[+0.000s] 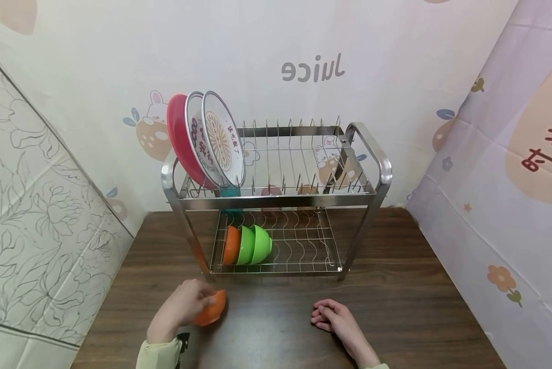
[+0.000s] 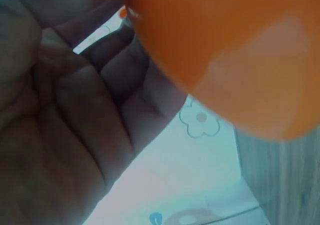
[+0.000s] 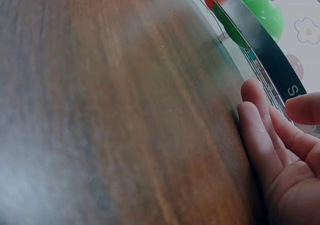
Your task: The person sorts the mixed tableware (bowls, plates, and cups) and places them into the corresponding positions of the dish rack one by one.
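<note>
My left hand (image 1: pixel 181 309) pinches an orange bowl (image 1: pixel 213 309) by its rim, in front of the rack's left front leg. In the left wrist view the same orange bowl (image 2: pixel 225 55) fills the upper right, with the palm and fingers (image 2: pixel 115 70) beside it. On the wooden table at the right lies my right hand (image 1: pixel 338 324), its fingers loosely curled around nothing. On the lower tier of the metal dish rack (image 1: pixel 276 202) stand an orange bowl (image 1: pixel 231 245) and two green bowls (image 1: pixel 260 245), on edge in a row.
Upright on the rack's upper tier, at the left, stand a red plate (image 1: pixel 178 133) and two white patterned plates (image 1: pixel 224 138). Thin wire dividers run along both tiers. Behind the rack hangs a printed cloth (image 1: pixel 239 51); the wooden table (image 1: pixel 267 328) lies in front.
</note>
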`<control>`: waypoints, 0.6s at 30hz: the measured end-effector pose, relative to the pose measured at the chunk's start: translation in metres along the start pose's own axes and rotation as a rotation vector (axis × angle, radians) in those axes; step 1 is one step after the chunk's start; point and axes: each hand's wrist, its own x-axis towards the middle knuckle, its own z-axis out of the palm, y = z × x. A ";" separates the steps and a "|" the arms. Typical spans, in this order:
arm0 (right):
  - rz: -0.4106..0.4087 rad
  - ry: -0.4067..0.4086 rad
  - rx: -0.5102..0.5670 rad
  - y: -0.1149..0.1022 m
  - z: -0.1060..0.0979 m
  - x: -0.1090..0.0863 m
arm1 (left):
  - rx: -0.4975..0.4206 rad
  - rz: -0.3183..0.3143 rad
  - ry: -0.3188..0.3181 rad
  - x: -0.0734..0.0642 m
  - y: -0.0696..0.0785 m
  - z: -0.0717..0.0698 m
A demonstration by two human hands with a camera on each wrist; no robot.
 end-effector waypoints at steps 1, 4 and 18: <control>0.000 0.000 -0.002 0.000 0.000 0.000 | -0.011 0.026 -0.013 0.000 0.001 0.000; 0.000 0.002 -0.008 0.000 0.001 0.000 | -0.053 0.097 -0.052 0.002 0.003 0.002; 0.016 0.007 -0.044 -0.006 0.005 -0.001 | -0.306 0.331 -0.132 0.014 0.006 0.026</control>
